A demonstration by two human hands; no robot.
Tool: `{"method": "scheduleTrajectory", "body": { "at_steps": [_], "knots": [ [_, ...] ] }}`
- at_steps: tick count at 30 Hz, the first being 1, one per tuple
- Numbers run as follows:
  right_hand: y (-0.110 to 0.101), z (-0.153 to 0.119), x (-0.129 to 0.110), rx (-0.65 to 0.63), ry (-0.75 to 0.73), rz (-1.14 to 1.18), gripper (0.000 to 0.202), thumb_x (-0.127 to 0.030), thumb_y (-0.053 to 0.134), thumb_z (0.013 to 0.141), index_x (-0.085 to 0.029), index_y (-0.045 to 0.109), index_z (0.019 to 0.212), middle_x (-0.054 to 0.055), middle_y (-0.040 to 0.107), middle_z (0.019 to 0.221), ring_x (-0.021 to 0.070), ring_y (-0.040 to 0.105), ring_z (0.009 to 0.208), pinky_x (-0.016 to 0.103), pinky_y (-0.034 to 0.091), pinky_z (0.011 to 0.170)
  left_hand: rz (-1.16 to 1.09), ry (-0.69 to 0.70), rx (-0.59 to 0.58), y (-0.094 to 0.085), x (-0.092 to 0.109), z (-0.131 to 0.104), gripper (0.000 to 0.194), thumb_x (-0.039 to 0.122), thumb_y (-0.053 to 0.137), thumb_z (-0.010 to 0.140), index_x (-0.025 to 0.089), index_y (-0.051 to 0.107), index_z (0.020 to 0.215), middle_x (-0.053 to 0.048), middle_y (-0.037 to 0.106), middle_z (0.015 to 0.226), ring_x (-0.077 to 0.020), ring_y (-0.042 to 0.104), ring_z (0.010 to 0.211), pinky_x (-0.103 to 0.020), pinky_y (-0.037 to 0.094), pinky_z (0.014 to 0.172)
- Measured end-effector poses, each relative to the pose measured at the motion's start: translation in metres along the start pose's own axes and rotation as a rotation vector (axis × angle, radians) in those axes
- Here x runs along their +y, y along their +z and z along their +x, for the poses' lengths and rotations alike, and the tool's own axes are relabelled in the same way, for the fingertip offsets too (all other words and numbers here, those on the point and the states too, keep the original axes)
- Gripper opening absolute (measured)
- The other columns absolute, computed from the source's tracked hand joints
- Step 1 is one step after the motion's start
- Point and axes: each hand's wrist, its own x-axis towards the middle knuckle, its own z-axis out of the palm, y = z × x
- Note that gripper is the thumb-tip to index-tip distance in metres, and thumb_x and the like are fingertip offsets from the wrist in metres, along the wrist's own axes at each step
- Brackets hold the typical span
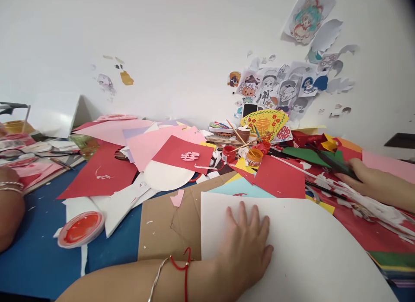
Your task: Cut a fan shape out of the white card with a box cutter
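"How does the white paper sheet (304,245) look?"
"Plain, with a curved right edge, at four o'clock. My left hand (248,245) lies on it, grip spread wide; my right hand (366,176), at three, holds a blurred dark tool (335,163)."
"The containers?"
"Orange-red paint in the shallow dish (81,229) at eight; nearer centre, toward three, a red paint jar (228,154) and an open orange-yellow one (254,157)."

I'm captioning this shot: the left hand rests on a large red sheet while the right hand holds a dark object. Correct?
Not quite: the head view shows the left hand on a large white sheet, not red. The right hand holds a dark object.
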Motion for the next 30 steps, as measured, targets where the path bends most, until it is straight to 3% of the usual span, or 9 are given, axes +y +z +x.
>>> {"method": "scheduleTrajectory", "body": {
  "at_steps": [2, 4, 7, 12, 16, 19, 22, 25, 30],
  "knots": [
    [-0.014, -0.004, -0.029, -0.092, -0.038, 0.139, 0.041, -0.046, 0.030, 0.091, -0.016, 0.039, 0.118, 0.015, 0.063, 0.073, 0.0280, 0.061, 0.069, 0.035, 0.039, 0.064, 0.011, -0.114, -0.038, 0.003, 0.004, -0.003, 0.053, 0.044, 0.024, 0.095, 0.019, 0.037, 0.140, -0.015, 0.037, 0.145, -0.0470, 0.036, 0.126, -0.066, 0.044, 0.085],
    [-0.027, -0.009, -0.060, -0.164, -0.070, 0.221, 0.054, -0.054, 0.029, 0.091, -0.018, 0.036, 0.131, 0.017, 0.064, 0.091, 0.0302, 0.061, 0.087, 0.036, 0.040, 0.070, 0.002, -0.168, -0.075, 0.003, 0.005, -0.004, 0.055, 0.048, 0.026, 0.094, 0.022, 0.036, 0.142, -0.014, 0.034, 0.146, -0.0496, 0.034, 0.126, -0.069, 0.043, 0.083],
    [-0.036, -0.012, -0.102, -0.277, -0.245, 0.336, 0.057, -0.060, 0.027, 0.090, -0.019, 0.052, 0.121, 0.014, 0.060, 0.113, 0.0294, 0.055, 0.105, 0.034, 0.041, 0.081, -0.025, -0.193, -0.109, 0.000, 0.003, -0.004, 0.058, 0.053, 0.027, 0.092, 0.024, 0.035, 0.142, -0.013, 0.032, 0.147, -0.0513, 0.031, 0.127, -0.073, 0.039, 0.084],
    [-0.030, -0.007, -0.161, -0.470, -0.398, 0.452, 0.050, -0.062, 0.037, 0.086, -0.020, 0.055, 0.106, 0.004, 0.062, 0.086, 0.0186, 0.059, 0.066, 0.027, 0.043, 0.054, -0.028, -0.187, -0.112, -0.001, 0.002, -0.003, 0.060, 0.054, 0.025, 0.092, 0.023, 0.033, 0.143, -0.015, 0.030, 0.148, -0.0506, 0.029, 0.129, -0.073, 0.037, 0.088],
    [-0.023, -0.002, -0.201, -0.610, -0.586, 0.519, 0.042, -0.044, 0.056, 0.081, -0.017, 0.049, 0.113, 0.003, 0.062, 0.085, 0.0148, 0.056, 0.054, 0.025, 0.042, 0.047, -0.008, -0.184, -0.108, 0.001, 0.003, -0.003, 0.060, 0.052, 0.024, 0.092, 0.022, 0.032, 0.143, -0.016, 0.030, 0.148, -0.0506, 0.030, 0.128, -0.073, 0.038, 0.086],
    [-0.020, 0.000, -0.218, -0.534, -0.817, 0.504, 0.045, -0.036, 0.055, 0.083, -0.019, 0.048, 0.124, 0.008, 0.062, 0.110, 0.0208, 0.062, 0.085, 0.029, 0.048, 0.068, -0.007, -0.175, -0.112, 0.001, 0.003, -0.003, 0.059, 0.050, 0.025, 0.093, 0.020, 0.032, 0.143, -0.017, 0.031, 0.147, -0.0513, 0.030, 0.128, -0.072, 0.039, 0.085],
    [-0.021, 0.001, -0.225, -0.503, -0.996, 0.475, 0.050, -0.028, 0.046, 0.089, -0.027, 0.040, 0.138, 0.004, 0.051, 0.132, 0.0221, 0.051, 0.113, 0.031, 0.042, 0.090, -0.001, -0.169, -0.108, 0.001, 0.004, -0.003, 0.059, 0.049, 0.025, 0.093, 0.019, 0.033, 0.143, -0.018, 0.032, 0.147, -0.0521, 0.030, 0.127, -0.073, 0.039, 0.085],
    [-0.024, 0.002, -0.227, -0.540, -1.108, 0.447, 0.054, -0.022, 0.042, 0.090, -0.032, 0.033, 0.143, 0.000, 0.043, 0.141, 0.0217, 0.045, 0.122, 0.032, 0.038, 0.096, 0.008, -0.161, -0.098, 0.001, 0.004, -0.004, 0.059, 0.049, 0.025, 0.093, 0.018, 0.034, 0.142, -0.018, 0.033, 0.146, -0.0525, 0.031, 0.126, -0.072, 0.041, 0.084],
    [-0.028, 0.003, -0.230, -0.554, -1.132, 0.400, 0.049, -0.023, 0.043, 0.090, -0.031, 0.041, 0.139, -0.002, 0.043, 0.141, 0.0227, 0.043, 0.125, 0.032, 0.036, 0.099, 0.018, -0.154, -0.109, -0.001, 0.004, -0.004, 0.059, 0.048, 0.024, 0.093, 0.017, 0.034, 0.142, -0.019, 0.034, 0.146, -0.0519, 0.031, 0.127, -0.071, 0.041, 0.084]
  ]
}}
